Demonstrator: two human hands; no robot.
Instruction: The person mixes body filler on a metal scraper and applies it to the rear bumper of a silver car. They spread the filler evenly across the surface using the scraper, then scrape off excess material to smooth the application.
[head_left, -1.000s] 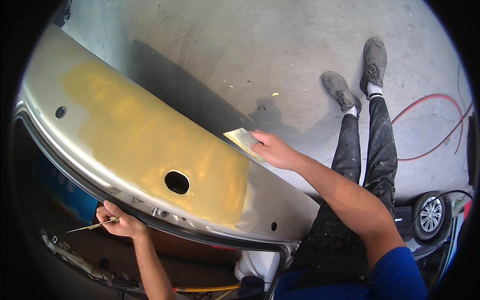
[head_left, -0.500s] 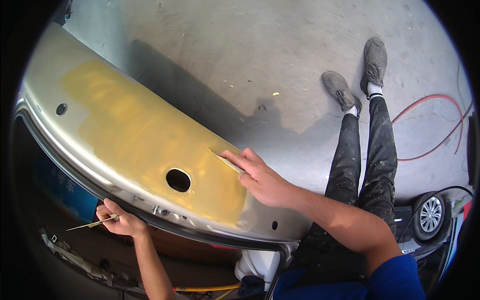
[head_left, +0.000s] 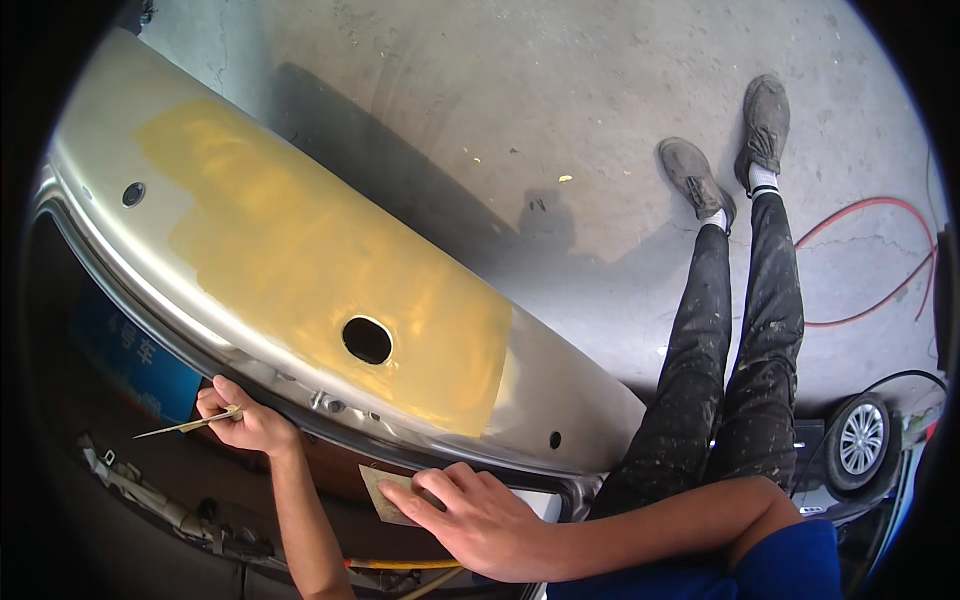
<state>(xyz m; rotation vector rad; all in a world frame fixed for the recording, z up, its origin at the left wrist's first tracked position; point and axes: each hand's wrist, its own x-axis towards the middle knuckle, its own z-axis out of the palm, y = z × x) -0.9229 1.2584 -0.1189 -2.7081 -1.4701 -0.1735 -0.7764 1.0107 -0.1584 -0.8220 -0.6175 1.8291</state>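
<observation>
A curved silver car panel [head_left: 570,375] runs across the view, with a broad thin coat of yellow putty [head_left: 290,230] on it. Through the coat shows a round dark hole [head_left: 367,341]. My right hand [head_left: 485,515] grips a flat, pale putty spreader [head_left: 388,497] just past the panel's near edge, apart from the yellow coat. Below the panel's left part, my left hand [head_left: 255,420] pinches a thin putty knife [head_left: 180,428], seen nearly edge-on, with a dab of putty by the fingers.
Under the panel edge lie a blue printed board [head_left: 130,350] and a dark cavity with metal parts [head_left: 160,500]. My legs [head_left: 750,330] stand at the right on grey concrete [head_left: 520,80]. Beyond them lie a red hose [head_left: 850,215] and a car wheel [head_left: 862,435].
My right hand has lifted the spreader off the putty coat and brought it down past the panel's near edge. My left hand holds nearly the same place. The view has shifted slightly.
</observation>
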